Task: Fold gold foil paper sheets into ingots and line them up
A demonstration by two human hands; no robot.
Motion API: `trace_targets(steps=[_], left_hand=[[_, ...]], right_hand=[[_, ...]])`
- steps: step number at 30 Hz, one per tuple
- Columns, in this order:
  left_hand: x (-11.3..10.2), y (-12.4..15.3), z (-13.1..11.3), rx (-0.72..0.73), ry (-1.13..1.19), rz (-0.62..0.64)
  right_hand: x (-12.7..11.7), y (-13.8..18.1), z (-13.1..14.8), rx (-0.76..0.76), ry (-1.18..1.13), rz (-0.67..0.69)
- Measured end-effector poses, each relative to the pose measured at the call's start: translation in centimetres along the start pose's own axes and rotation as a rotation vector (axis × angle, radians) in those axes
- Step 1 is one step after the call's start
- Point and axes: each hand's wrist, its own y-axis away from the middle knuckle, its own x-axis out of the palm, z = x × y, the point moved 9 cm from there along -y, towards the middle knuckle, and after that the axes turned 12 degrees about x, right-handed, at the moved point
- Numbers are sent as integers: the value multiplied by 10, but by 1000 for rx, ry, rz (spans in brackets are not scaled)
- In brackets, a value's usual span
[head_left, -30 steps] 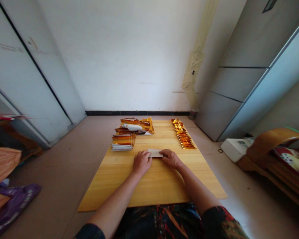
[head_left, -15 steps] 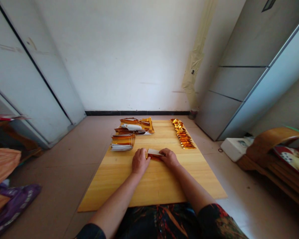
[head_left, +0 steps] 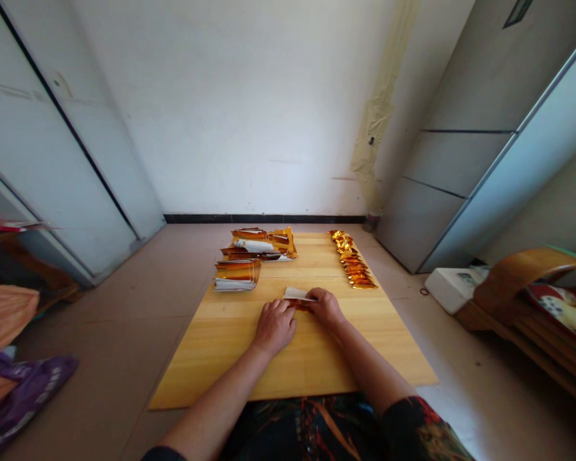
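A small sheet of paper [head_left: 296, 294], white on top and gold foil underneath, lies half folded on a wooden board [head_left: 230, 358]. My right hand [head_left: 325, 306] pinches its right end, fingers closed on the paper. Just below and left of it, my left hand [head_left: 274, 325] presses down on the sheet's near edge with curled fingers. Stacks of gold and white sheets [head_left: 239, 271] lie at the board's far left. A row of folded gold pieces [head_left: 354, 267] runs along its far right edge.
The board lies on a tiled floor before a white wall. A grey cabinet [head_left: 461, 186] stands at the right, with a white box [head_left: 454, 286] and a wooden chair [head_left: 532, 282] beside it. Bags [head_left: 14, 384] lie at the left by a door [head_left: 57, 160].
The flat white sheet has been lifted at its near edge, showing gold foil. My left hand slid toward me and to the right; my right hand stayed on the sheet's right end.
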Motion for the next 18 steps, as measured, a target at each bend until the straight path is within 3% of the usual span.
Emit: trace_targets(steps=[8, 18], left_hand=[[6, 3, 4, -23, -3, 33], [2, 13, 3, 100, -27, 64]], right_hand=[[-1, 24, 20, -203, 138, -87], [3, 41, 42, -352, 332, -1]])
